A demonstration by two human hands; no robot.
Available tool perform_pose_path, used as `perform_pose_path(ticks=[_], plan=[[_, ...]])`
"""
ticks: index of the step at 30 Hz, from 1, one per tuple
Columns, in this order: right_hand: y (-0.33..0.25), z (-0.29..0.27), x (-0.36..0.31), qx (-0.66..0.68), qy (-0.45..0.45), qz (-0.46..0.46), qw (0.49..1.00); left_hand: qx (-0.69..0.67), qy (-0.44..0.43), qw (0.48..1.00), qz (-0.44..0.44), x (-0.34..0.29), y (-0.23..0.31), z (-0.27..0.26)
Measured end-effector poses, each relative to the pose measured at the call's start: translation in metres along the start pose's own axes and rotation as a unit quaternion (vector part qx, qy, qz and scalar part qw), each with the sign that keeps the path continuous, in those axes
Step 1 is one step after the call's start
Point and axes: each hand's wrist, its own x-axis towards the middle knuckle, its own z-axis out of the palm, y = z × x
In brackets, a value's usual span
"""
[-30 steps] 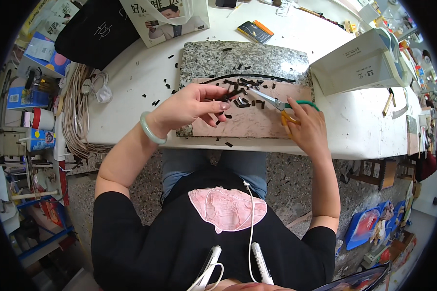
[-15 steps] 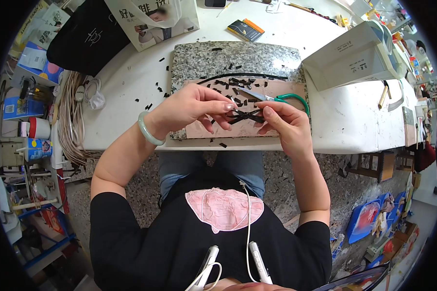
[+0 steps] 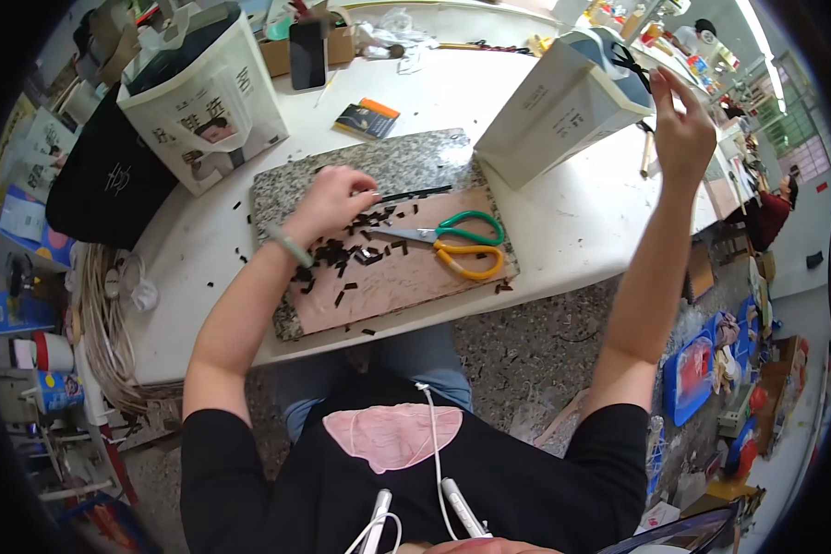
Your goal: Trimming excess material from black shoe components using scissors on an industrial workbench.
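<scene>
A black bow [image 3: 631, 66] hangs from the fingertips of my right hand [image 3: 685, 134], over the open mouth of a pale paper bag [image 3: 549, 115] at the right. My left hand [image 3: 328, 208], with a pale green bangle at its wrist, reaches over the speckled stone slab [image 3: 415, 148]. Its fingers are closed at the near end of a thin black strip [image 3: 420, 193]. Several short black cuttings [image 3: 334, 251] lie scattered below that hand on a pinkish board [image 3: 369, 294]. Scissors [image 3: 471, 231] with one green and one orange handle rest there, apart from both hands.
A printed paper bag [image 3: 212, 120] and a black bag [image 3: 111, 189] stand at the left. A phone [image 3: 307, 55] leans at the back beside a cardboard box. A small dark and orange packet [image 3: 367, 118] lies behind the slab. Coiled cord [image 3: 102, 314] hangs at the table's left edge.
My hands have parted. The right carried the black bow up and right to the pale bag; the left moved to the black strip. The head view has shifted, and the scissors are now fully visible.
</scene>
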Motion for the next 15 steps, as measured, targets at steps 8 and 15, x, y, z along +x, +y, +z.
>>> perform_pose_path(ticks=[8, 15], plan=[[-0.060, 0.119, -0.145, 0.148, -0.462, -0.209, 0.849, 0.113, 0.024, 0.991, 0.067, 0.015, -0.036, 0.025], [-0.065, 0.146, -0.182, 0.237, -0.467, -0.311, 0.793, -0.126, -0.021, 0.989, -0.076, -0.020, 0.021, -0.025]])
